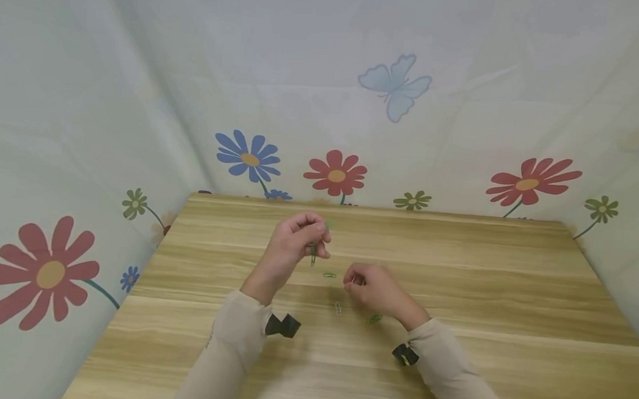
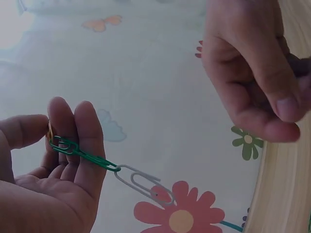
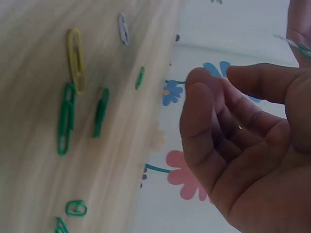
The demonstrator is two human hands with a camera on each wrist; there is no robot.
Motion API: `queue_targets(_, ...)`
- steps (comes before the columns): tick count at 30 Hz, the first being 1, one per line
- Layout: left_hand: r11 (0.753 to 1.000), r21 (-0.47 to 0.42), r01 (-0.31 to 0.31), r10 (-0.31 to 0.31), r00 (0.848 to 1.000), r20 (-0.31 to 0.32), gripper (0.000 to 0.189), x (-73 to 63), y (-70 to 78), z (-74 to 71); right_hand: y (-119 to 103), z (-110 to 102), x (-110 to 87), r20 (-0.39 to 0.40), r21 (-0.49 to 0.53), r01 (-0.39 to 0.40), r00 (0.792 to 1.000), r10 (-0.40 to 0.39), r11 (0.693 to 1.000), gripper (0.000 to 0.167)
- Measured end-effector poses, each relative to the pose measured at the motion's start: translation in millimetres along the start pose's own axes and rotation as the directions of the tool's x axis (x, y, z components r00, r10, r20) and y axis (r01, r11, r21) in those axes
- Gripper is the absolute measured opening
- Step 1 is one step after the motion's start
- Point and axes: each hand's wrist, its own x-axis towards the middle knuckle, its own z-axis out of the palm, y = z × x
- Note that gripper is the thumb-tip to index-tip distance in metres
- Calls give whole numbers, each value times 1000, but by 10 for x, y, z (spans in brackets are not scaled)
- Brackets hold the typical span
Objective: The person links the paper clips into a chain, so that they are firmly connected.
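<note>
Between thumb and fingertips, my left hand (image 1: pixel 295 240) pinches a short chain of linked paper clips (image 2: pixel 97 160) that hangs off the table. An orange-yellow clip (image 2: pixel 50 131) is at the pinched end, followed by green clips (image 2: pixel 65 145) and a white clip (image 2: pixel 144 184) at the free end. My right hand (image 1: pixel 377 290) is lower and to the right, its fingers loosely bent. In the right wrist view a gap shows between its thumb and index fingertip, with nothing visible in it. Near it lie a loose green clip (image 1: pixel 329 275) and a white clip (image 1: pixel 338 309).
Several loose clips lie on the wooden table (image 1: pixel 182 337), among them a yellow clip (image 3: pixel 76 60) and a green clip (image 3: pixel 66 119) end to end. Another green clip (image 1: pixel 375 318) is beneath the right wrist. A flower-printed curtain (image 1: pixel 282 89) encloses the table's back and sides.
</note>
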Motion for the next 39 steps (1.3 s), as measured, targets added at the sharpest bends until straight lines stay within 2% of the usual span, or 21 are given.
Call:
queue_targets(6,982,-186,17,-14,1000,19,9,14,-22,-29,51,181,37,75,-100,-12,997,20,995,4)
queue_targets(12,961,-275,8,7,999,52,10,23,-38,-54,73,286,49,117,-134,-40,992,56,990,6)
queue_targets(21,958,-287,7,12,998,63,11,36,-51,-71,181,172,45,61,-240,-107,990,125,965,15)
queue_targets(24,958,-287,10,8,998,62,11,40,-67,-82,234,106,28,84,-248,-124,985,149,961,21)
queue_targets(29,958,-288,10,11,997,71,11,53,-74,-66,271,36,-11,123,-264,-116,980,153,958,21)
queue_targets(39,958,-286,17,8,996,88,11,59,-88,-25,239,112,-4,150,-374,-113,972,180,920,20)
